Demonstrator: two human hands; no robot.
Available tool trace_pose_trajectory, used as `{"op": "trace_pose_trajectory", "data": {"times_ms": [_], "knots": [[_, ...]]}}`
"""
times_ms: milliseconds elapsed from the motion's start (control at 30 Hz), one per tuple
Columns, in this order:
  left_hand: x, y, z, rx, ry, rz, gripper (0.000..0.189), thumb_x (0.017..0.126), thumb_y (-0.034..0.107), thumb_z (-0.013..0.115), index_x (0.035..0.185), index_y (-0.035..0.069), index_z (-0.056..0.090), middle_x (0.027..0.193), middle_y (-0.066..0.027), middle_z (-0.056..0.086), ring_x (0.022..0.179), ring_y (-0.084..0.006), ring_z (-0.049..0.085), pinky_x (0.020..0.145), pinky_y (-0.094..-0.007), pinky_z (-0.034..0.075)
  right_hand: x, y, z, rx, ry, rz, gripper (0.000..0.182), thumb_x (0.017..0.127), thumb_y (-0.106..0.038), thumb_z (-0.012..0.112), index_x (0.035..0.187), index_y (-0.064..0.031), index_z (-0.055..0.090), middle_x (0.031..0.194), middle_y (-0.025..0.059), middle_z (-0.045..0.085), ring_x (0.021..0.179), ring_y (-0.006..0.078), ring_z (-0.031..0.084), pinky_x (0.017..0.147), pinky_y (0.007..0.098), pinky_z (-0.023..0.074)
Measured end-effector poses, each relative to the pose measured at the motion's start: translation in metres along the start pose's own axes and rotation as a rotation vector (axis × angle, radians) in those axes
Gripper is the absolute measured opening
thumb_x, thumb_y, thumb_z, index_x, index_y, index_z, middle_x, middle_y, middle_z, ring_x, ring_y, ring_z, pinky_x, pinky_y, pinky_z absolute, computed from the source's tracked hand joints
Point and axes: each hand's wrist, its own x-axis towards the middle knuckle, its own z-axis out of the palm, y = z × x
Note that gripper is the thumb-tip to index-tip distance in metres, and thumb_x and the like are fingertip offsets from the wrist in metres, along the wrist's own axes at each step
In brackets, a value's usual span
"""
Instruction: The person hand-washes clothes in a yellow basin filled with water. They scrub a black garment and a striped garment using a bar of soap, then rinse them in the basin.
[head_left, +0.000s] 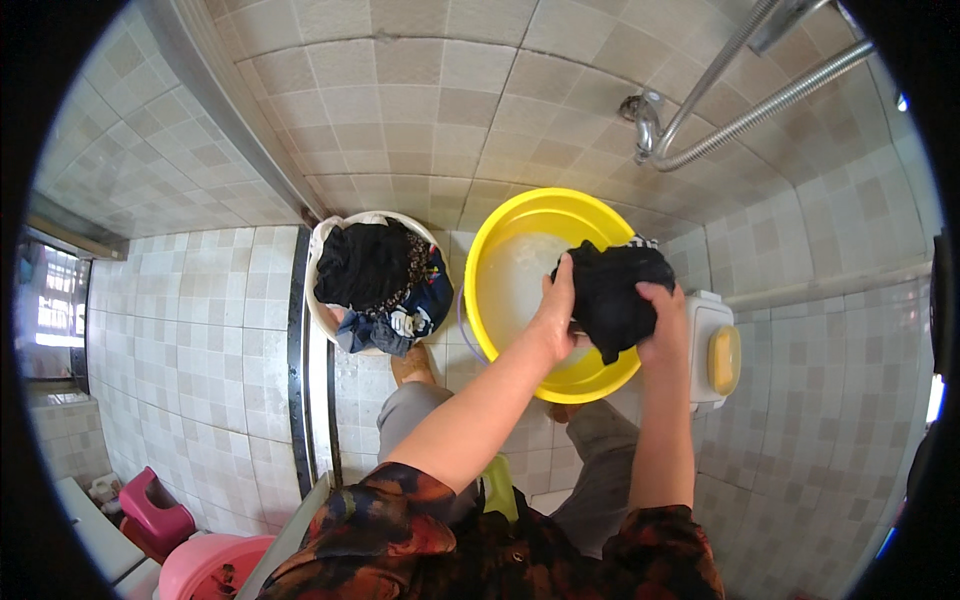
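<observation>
A bunched black cloth (619, 300) is held between my two hands over the right side of a yellow plastic bucket (478, 300). My left hand (559, 311) grips its left side, fingers partly behind it. On its right side my right hand (661, 322) presses with thumb and fingers. A striped black-and-white bit of fabric (643, 241) shows at its upper edge. Cloudy, sudsy water (517, 281) lies in the bucket. Left of it stands a white basin (311, 300) heaped with dark clothes (364, 266), some patterned.
A bar of soap (723, 357) in a yellowish dish rests on a white container (699, 390) at right. A chrome tap (645, 127) with metal hoses is on the tiled wall. A raised door sill (319, 405) runs left of the basin. A pink stool (154, 510) and pink tub (214, 559) stand lower left.
</observation>
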Motion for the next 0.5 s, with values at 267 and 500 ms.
{"op": "trace_pose_trajectory", "data": {"times_ms": [267,500], "knots": [[0.051,-0.002,-0.042,0.403,-0.297,1.154,0.037,0.097,0.030,0.055,0.124,0.005,0.062,0.123,-0.0127,0.062,0.114,-0.0251,0.061,0.095,-0.0406,0.048,-0.075,0.008,0.086,-0.965,-0.416,-0.649,0.030,0.064,-0.011,0.071,0.092,0.0000,0.063,0.074,0.0186,0.057,0.072,0.0413,0.058,0.067,0.0430,0.0496],[0.000,0.029,-0.006,-0.333,-0.133,0.185,0.037,0.105,0.036,0.043,0.119,0.007,0.061,0.108,-0.0100,0.068,0.098,-0.0245,0.067,0.089,-0.0399,0.055,0.038,0.040,0.060,-1.140,0.286,-0.726,0.036,0.071,-0.021,0.069,0.100,0.0001,0.066,0.085,0.0263,0.067,0.081,0.0436,0.067,0.070,0.0455,0.0543]]}}
